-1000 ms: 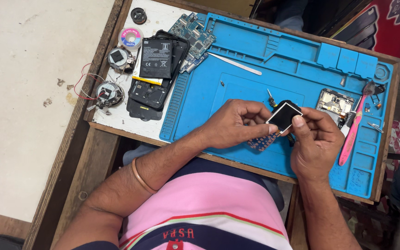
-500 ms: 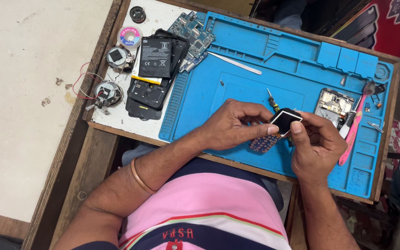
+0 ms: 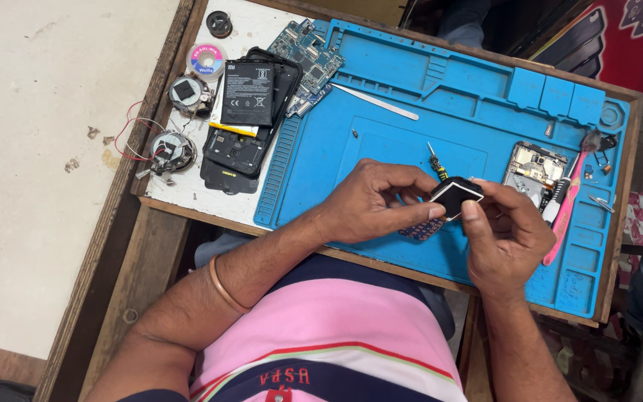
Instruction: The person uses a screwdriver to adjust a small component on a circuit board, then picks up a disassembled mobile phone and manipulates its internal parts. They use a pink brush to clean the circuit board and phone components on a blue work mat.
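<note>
Both hands met over the near part of the blue silicone repair mat (image 3: 478,97), and between them sat a small dark rectangular module (image 3: 455,198) with a pale rim, probably a small screen or display part. The left hand (image 3: 370,202) was clenched round its left edge, thumb and forefinger pinching it, while the right hand (image 3: 506,237) grasped its right edge with fingertips on the upper side. Held this way, off the mat and close to the body, the part seemed steadied for close inspection or prying, with each grip taking one end.

The module's long axis ran roughly left to right across the mat, tilted slightly, its dark face turned up towards the camera.

Just beyond it on the mat lay a small screwdriver (image 3: 434,163), tip pointing away from the person. Beneath the hands, resting on the mat, was a small keypad piece (image 3: 420,228). To the right of the module lay an opened phone chassis (image 3: 533,168) and a pink-handled brush (image 3: 564,211). Well left of the mat, on the white counter (image 3: 262,22), sat a black phone battery (image 3: 248,93) atop a stripped phone.
</note>
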